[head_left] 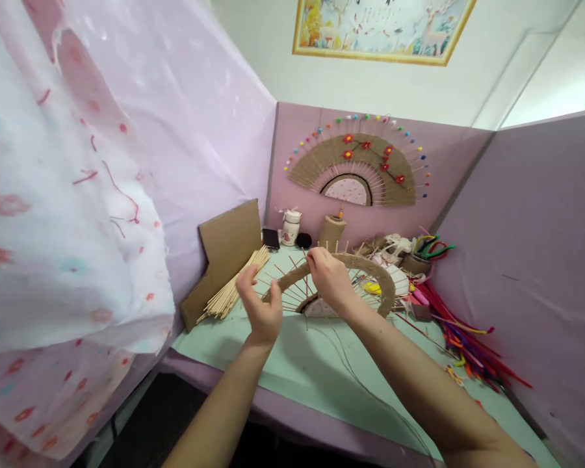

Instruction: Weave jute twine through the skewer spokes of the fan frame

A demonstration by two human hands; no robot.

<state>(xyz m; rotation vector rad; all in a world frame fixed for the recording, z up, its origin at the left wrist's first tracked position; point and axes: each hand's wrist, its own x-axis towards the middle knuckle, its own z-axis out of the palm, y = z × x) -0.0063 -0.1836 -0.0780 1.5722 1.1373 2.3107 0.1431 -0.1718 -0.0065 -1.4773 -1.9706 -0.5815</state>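
Note:
A half-round fan frame (386, 286) of thin sticks has a band of brown twine woven across it and a pale patterned half-disc (322, 307) at its base. My right hand (329, 276) reaches over it, thumb and fingers pinched together at the band's upper edge; what lies between the fingertips is too small to make out. My left hand (260, 305) is open beside the fan's left end, fingers curved and apart from the thumb. A loose strand of twine (351, 370) trails from below the fan toward the table's front edge.
A bundle of thin sticks (229, 289) leans by cardboard (234, 237) at left. Behind stand a white bottle (291, 229) and twine spool (331, 231). Right lie pipe cleaners (468, 338) and a scissors pot (416, 263). A finished fan (302, 168) hangs on the partition.

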